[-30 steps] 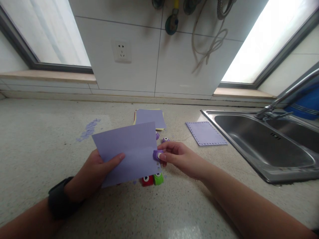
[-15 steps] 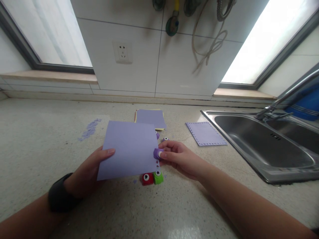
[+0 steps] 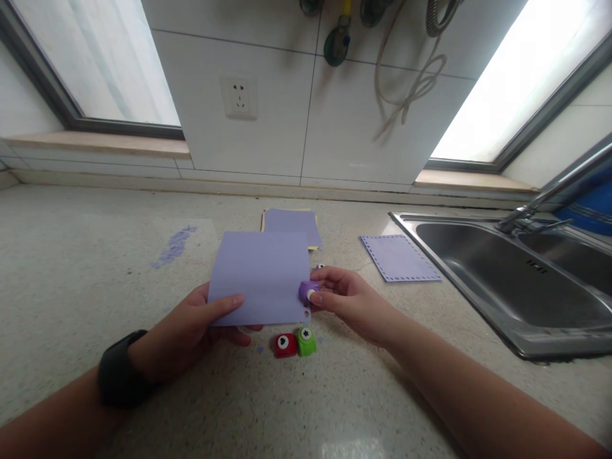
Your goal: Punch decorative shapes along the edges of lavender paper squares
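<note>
A sheet of purple paper [image 3: 262, 274] is pinched at its lower left by my left hand [image 3: 201, 315], thumb on top and fingers beneath. My right hand [image 3: 347, 296] grips a small purple craft punch [image 3: 308, 291] at the sheet's right edge, the thumb at its white button. Small punched holes show in the paper just below that punch. Nearer me on the counter, a red craft punch [image 3: 285, 345] with a heart mark sits beside a green craft punch [image 3: 306, 342] with a flower-like mark. Another punch [image 3: 320, 266] is partly hidden behind my right hand.
Behind the held sheet lies a stack of coloured paper [image 3: 292, 223]. A purple sheet with punched borders [image 3: 399, 258] rests to the right, near the steel sink [image 3: 507, 280]. Purple paper bits [image 3: 176, 247] are scattered on the left of the counter [image 3: 95, 255].
My left hand has moved right, and the paper has shifted right and levelled out. The purple punch now sits closer to the sheet's lower right corner, still in my right hand.
</note>
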A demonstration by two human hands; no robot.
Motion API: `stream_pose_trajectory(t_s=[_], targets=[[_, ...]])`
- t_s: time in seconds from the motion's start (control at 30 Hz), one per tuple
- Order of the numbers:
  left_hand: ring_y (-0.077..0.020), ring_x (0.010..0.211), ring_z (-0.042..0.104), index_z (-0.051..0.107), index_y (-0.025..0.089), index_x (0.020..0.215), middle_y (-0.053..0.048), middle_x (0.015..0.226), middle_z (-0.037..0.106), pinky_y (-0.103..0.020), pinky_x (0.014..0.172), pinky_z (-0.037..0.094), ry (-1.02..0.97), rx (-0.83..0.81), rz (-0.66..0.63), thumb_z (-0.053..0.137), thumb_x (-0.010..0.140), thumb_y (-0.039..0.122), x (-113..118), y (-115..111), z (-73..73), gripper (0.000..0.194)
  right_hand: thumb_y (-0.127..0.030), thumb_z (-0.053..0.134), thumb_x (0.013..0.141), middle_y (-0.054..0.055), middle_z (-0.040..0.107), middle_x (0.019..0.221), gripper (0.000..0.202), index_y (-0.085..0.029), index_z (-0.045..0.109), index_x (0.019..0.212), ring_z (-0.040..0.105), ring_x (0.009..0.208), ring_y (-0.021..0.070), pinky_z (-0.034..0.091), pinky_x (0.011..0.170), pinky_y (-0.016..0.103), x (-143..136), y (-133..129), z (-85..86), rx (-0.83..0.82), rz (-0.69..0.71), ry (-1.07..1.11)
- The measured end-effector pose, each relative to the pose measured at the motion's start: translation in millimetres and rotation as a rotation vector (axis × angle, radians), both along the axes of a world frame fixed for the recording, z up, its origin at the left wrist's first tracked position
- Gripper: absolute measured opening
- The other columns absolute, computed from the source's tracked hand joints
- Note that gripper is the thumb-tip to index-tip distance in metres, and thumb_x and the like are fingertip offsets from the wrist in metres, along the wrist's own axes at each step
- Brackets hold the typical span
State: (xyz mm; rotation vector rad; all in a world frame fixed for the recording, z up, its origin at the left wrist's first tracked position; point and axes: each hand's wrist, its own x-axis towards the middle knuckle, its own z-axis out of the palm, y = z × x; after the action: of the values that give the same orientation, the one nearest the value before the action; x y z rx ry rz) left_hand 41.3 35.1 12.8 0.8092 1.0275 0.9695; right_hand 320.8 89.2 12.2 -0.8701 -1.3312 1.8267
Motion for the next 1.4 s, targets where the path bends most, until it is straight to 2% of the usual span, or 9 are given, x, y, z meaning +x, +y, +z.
stream_pose_trajectory(t_s=[0.1, 0.33, 0.53, 0.73, 0.87, 0.93, 1.13, 1.3, 1.4], targets=[[-0.0217, 0.076, 0.079, 0.073, 0.017, 0.111, -0.009, 0.101, 0.083, -0.028, 0.062, 0.068, 0.016, 0.008, 0.043, 0.085, 0.086, 0.028, 1.7, -0.6, -1.3, 0.03, -0.035, 0.092, 0.08, 0.003, 0.078, 0.095, 0.033, -0.018, 0.073, 0.102, 0.075, 0.082, 0.0132, 0.06, 0.083, 0.03, 1.9, 1.1, 0.0, 0.001, 0.034, -0.021], [-0.021, 0.074, 0.08, 0.073, 0.015, 0.108, -0.008, 0.094, 0.084, -0.027, 0.064, 0.069, 0.023, -0.001, 0.111, 0.087, 0.084, 0.024, 4.7, -0.3, -0.5, 0.029, -0.042, 0.088, 0.084, 0.005, 0.077, 0.091, 0.034, -0.016, 0.076, 0.101, 0.074, 0.082, 0.0148, 0.059, 0.079, 0.03, 2.0, 1.8, 1.2, -0.008, 0.05, -0.036], [-0.0225, 0.079, 0.081, 0.074, 0.015, 0.108, -0.012, 0.107, 0.084, -0.027, 0.065, 0.07, 0.053, 0.004, 0.158, 0.086, 0.084, 0.023, 8.2, 0.3, 3.1, 0.028, -0.043, 0.086, 0.086, 0.002, 0.073, 0.084, 0.031, -0.018, 0.075, 0.102, 0.065, 0.073, 0.0117, 0.052, 0.072, 0.028, 4.4, 4.2, -1.3, 0.07, 0.033, -0.064], [-0.0259, 0.099, 0.081, 0.07, 0.019, 0.119, -0.01, 0.125, 0.079, -0.029, 0.07, 0.071, 0.081, 0.004, 0.229, 0.083, 0.085, 0.018, 12.0, -1.3, 4.9, 0.037, -0.042, 0.085, 0.088, 0.001, 0.071, 0.084, 0.029, -0.019, 0.077, 0.103, 0.062, 0.074, 0.0118, 0.049, 0.074, 0.029, 5.6, 6.3, -0.5, 0.098, 0.045, -0.112], [-0.0264, 0.096, 0.081, 0.068, 0.019, 0.117, -0.012, 0.127, 0.078, -0.027, 0.067, 0.071, 0.085, 0.007, 0.202, 0.085, 0.085, 0.022, 8.8, -1.4, 3.1, 0.037, -0.042, 0.085, 0.087, 0.002, 0.07, 0.083, 0.03, -0.018, 0.076, 0.104, 0.062, 0.074, 0.0123, 0.049, 0.074, 0.029, 5.2, 6.2, 1.0, 0.082, 0.038, -0.128], [-0.0274, 0.094, 0.082, 0.065, 0.02, 0.121, -0.012, 0.127, 0.078, -0.028, 0.066, 0.071, 0.081, 0.01, 0.169, 0.087, 0.084, 0.025, 7.0, -1.6, 2.6, 0.043, -0.043, 0.085, 0.086, 0.002, 0.071, 0.083, 0.032, -0.018, 0.076, 0.103, 0.062, 0.074, 0.0126, 0.049, 0.074, 0.03, 5.4, 6.1, 1.4, 0.079, 0.035, -0.132], [-0.0308, 0.112, 0.077, 0.059, 0.025, 0.138, -0.011, 0.138, 0.073, -0.031, 0.071, 0.072, 0.065, 0.029, 0.138, 0.086, 0.085, 0.025, 6.0, -2.2, 2.1, 0.06, -0.043, 0.086, 0.085, 0.003, 0.072, 0.085, 0.033, -0.017, 0.075, 0.102, 0.063, 0.074, 0.0129, 0.05, 0.075, 0.03, 7.0, 7.1, 2.0, 0.079, 0.031, -0.14], [-0.0271, 0.1, 0.08, 0.064, 0.023, 0.13, -0.01, 0.132, 0.076, -0.03, 0.068, 0.072, 0.045, 0.027, 0.165, 0.086, 0.084, 0.023, 5.6, -2.1, -0.9, 0.05, -0.044, 0.086, 0.085, 0.003, 0.073, 0.085, 0.033, -0.017, 0.076, 0.102, 0.064, 0.074, 0.0128, 0.051, 0.075, 0.03, 7.8, 8.5, 1.7, 0.094, 0.028, -0.133], [-0.0263, 0.099, 0.079, 0.068, 0.022, 0.124, -0.009, 0.132, 0.076, -0.031, 0.066, 0.072, 0.033, 0.047, 0.19, 0.086, 0.084, 0.023, 5.5, -2.8, -2.1, 0.044, -0.044, 0.087, 0.084, 0.003, 0.073, 0.083, 0.034, -0.017, 0.076, 0.101, 0.064, 0.072, 0.0125, 0.051, 0.073, 0.03, 7.8, 9.1, 0.3, 0.084, 0.029, -0.12]])
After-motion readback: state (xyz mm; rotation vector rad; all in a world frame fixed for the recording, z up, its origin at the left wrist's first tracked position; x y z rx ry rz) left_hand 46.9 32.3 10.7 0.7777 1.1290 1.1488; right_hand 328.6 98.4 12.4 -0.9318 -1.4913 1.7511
